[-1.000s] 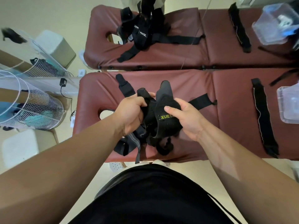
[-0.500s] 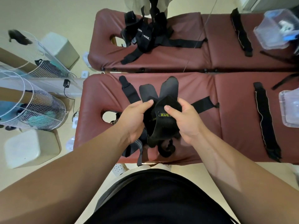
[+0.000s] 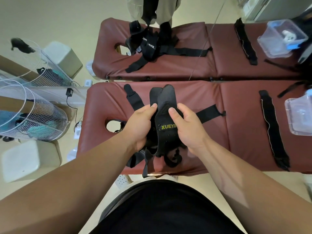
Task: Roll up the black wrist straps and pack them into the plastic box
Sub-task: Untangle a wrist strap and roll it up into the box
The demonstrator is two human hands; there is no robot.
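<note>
Stage: early | left hand (image 3: pixel 141 125) and right hand (image 3: pixel 187 127) each grip the black strap bundle (image 3: pixel 166 115), not yet rolled | flat strap (image 3: pixel 272 129) lies untouched | we judge plastic box (image 3: pixel 294 115) awaits straps.

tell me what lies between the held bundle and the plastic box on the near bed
Head view: a long flat strap lies across the bed between bundle and box, plus a short strap end.

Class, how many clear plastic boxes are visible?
2. The far plastic box sits on the far massage bed, upper right; the near plastic box on the near massage bed, cut by the right edge. Others may be hidden.
</note>
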